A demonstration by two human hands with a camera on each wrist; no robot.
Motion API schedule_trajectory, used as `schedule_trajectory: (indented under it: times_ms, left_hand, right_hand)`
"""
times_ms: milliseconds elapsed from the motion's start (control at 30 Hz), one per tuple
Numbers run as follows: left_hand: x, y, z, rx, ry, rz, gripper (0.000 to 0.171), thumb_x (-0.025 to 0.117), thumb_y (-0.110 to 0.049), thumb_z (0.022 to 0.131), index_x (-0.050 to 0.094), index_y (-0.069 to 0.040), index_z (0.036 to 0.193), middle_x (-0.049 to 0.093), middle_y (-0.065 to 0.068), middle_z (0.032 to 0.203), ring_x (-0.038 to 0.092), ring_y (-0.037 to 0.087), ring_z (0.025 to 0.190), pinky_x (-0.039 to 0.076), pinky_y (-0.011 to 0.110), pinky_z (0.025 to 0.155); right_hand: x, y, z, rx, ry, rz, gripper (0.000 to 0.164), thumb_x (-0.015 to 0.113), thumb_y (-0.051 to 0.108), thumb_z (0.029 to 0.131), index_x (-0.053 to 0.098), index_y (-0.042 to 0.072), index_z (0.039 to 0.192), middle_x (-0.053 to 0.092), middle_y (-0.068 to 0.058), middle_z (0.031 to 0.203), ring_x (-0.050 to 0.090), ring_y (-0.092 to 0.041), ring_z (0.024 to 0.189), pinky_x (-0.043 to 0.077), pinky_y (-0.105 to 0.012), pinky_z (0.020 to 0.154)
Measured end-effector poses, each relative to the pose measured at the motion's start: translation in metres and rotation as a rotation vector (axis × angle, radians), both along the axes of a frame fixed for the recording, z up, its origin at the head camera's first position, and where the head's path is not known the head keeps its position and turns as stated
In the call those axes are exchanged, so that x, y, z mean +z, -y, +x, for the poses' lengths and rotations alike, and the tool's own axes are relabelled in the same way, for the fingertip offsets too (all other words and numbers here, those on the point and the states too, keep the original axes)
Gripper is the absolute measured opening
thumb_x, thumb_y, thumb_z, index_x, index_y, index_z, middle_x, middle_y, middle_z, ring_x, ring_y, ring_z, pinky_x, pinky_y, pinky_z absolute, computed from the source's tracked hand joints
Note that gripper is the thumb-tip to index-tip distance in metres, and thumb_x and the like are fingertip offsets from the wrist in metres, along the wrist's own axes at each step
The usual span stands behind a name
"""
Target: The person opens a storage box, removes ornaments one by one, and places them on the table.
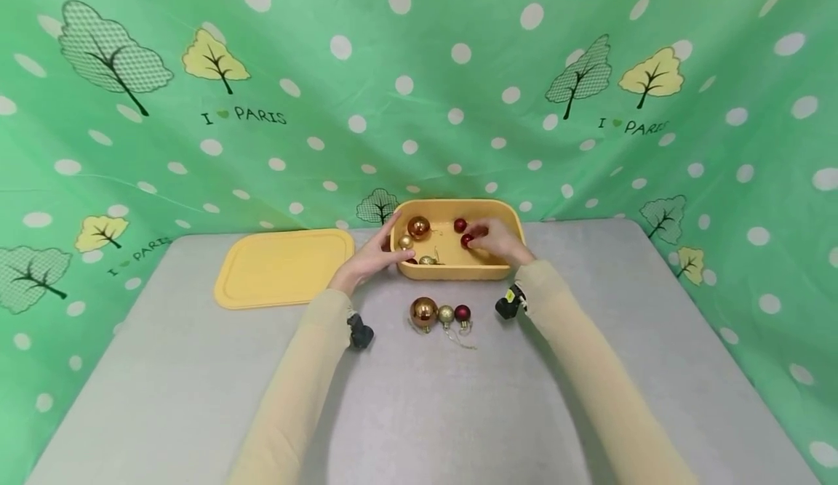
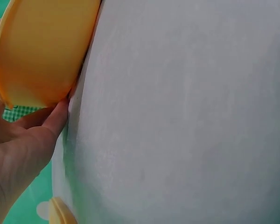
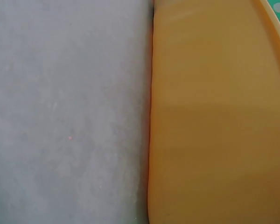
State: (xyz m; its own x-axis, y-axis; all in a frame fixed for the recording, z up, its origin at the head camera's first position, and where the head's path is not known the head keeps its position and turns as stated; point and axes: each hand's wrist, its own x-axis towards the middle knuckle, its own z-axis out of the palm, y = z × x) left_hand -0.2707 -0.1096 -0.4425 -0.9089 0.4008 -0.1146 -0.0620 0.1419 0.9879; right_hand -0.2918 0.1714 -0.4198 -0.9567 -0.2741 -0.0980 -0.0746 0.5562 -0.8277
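Observation:
A yellow plastic box (image 1: 458, 273) stands near the table's back edge. My left hand (image 1: 369, 258) grips its left end, thumb over the rim; in the left wrist view, fingertips (image 2: 60, 112) press that end low down. Reaching inside from the right, my right hand (image 1: 496, 239) pinches a small dark red Christmas ball (image 1: 466, 241). Close behind it lies another red ball (image 1: 460, 225). A large copper ball (image 1: 419, 227) and small gold balls (image 1: 406, 241) lie in the left part of the box. The right wrist view shows only the box's front wall (image 3: 219, 112) and the table.
In front of the box, a copper ball (image 1: 423, 313), a gold ball (image 1: 446, 315) and a red ball (image 1: 463, 313) sit in a row, hanging strings toward me. A yellow lid (image 1: 284, 268) lies flat at left. Behind the grey table (image 1: 445, 412) hangs a green dotted cloth (image 1: 432, 129).

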Motion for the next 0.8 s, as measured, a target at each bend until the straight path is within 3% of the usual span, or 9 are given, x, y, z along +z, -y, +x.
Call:
schedule_trajectory:
  times_ms: [433, 800]
  left_hand:
    - [-0.0024, -0.0021, 0.0016, -0.005, 0.001, -0.001, 0.098, 0.073, -0.009, 0.087, 0.008, -0.036, 0.156, 0.023, 0.023, 0.153, 0.033, 0.033, 0.136, 0.025, 0.045, 0.112]
    - [-0.0027, 0.0010, -0.0003, -0.003, -0.018, 0.034, 0.098, 0.072, -0.006, 0.086, 0.011, -0.037, 0.156, 0.019, 0.020, 0.156, 0.030, 0.032, 0.138, 0.023, 0.044, 0.112]
  right_hand:
    - [0.0002, 0.0004, 0.0012, -0.040, 0.007, -0.040, 0.031, 0.068, 0.003, 0.087, 0.056, -0.009, 0.113, 0.059, -0.020, 0.105, 0.055, -0.028, 0.096, 0.047, -0.032, 0.082]
    - [-0.0021, 0.0012, -0.0032, 0.012, -0.039, 0.004, 0.034, 0.064, 0.008, 0.090, 0.062, -0.003, 0.122, 0.060, -0.021, 0.112, 0.055, -0.031, 0.102, 0.051, -0.031, 0.074]
